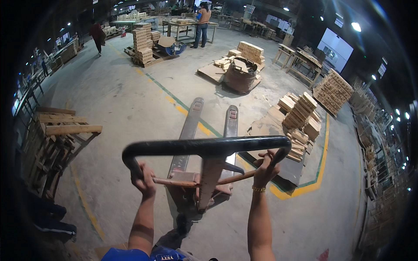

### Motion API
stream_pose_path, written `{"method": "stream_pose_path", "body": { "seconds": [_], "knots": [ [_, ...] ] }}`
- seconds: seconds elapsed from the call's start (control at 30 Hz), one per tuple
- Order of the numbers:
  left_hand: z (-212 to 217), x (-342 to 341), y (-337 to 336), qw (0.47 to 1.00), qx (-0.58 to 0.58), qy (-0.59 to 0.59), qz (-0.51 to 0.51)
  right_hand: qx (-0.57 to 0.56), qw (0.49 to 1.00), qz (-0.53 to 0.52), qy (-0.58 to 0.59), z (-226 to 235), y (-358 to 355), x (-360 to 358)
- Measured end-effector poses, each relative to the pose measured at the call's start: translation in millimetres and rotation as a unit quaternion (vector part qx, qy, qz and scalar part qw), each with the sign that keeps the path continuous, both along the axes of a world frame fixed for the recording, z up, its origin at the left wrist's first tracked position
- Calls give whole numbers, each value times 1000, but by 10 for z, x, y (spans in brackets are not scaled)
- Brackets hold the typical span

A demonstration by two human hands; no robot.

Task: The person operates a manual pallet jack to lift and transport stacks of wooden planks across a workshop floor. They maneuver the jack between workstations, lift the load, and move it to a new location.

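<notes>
A pallet jack handle [209,147], a black loop with a flat crossbar, spans the space before me. My left hand [144,179] is wrapped round the left side of this loop, low down. On the opposite side my right hand [264,167] grips the handle, a bracelet [258,189] around that wrist. Beyond the handle, two grey pallet jack forks [191,119] point away from me, low over the concrete floor, with nothing on them. The reddish base [185,177] of the jack shows partly behind the handle's shaft.
Stacked wood pieces [300,111] lie on a sheet at the right, inside yellow-green floor lines. Ahead stands a large brown container [241,75] near more wood. Wooden pallets [54,143] lean at the left. A person [203,24] stands at a far workbench; another person [97,37] is farther left.
</notes>
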State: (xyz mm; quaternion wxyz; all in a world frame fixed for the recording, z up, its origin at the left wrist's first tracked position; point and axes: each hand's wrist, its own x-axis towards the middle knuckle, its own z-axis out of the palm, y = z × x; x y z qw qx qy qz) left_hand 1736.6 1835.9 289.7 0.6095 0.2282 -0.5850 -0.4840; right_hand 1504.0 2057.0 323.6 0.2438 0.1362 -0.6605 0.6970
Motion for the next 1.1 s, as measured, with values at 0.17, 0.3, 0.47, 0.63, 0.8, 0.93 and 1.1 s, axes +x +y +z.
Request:
{"method": "stream_pose_path", "body": {
  "seconds": [0.17, 0.3, 0.47, 0.63, 0.8, 0.93, 1.1],
  "knots": [
    [-59, -753, -889, 999, 31, -11, 18, -21, 999, -29, -11, -24, -524, -191],
    [-37, -1488, -1332, 999, -23, -25, -5, -3, 999, -45, 13, -59, -797, -809],
    [-123, -2231, -1941, 995, -86, -41, 23, -14, 999, -37, -1, -110, -1280, -1518],
    [-66, -3060, -2204, 998, -53, -41, 8, -89, 996, -7, -15, -183, -1666, -2452],
    [-44, -3785, -2616, 999, -24, -41, 25, -96, 994, 42, -18, -193, -2196, -3298],
    [-10, -4311, -3034, 996, -33, -50, 65, -42, 998, 39, 39, -235, -2695, -4055],
    [-7, -4817, -3079, 990, 7, -80, 117, -44, 996, 80, -15, -252, -3308, -5104]
  ]
}}
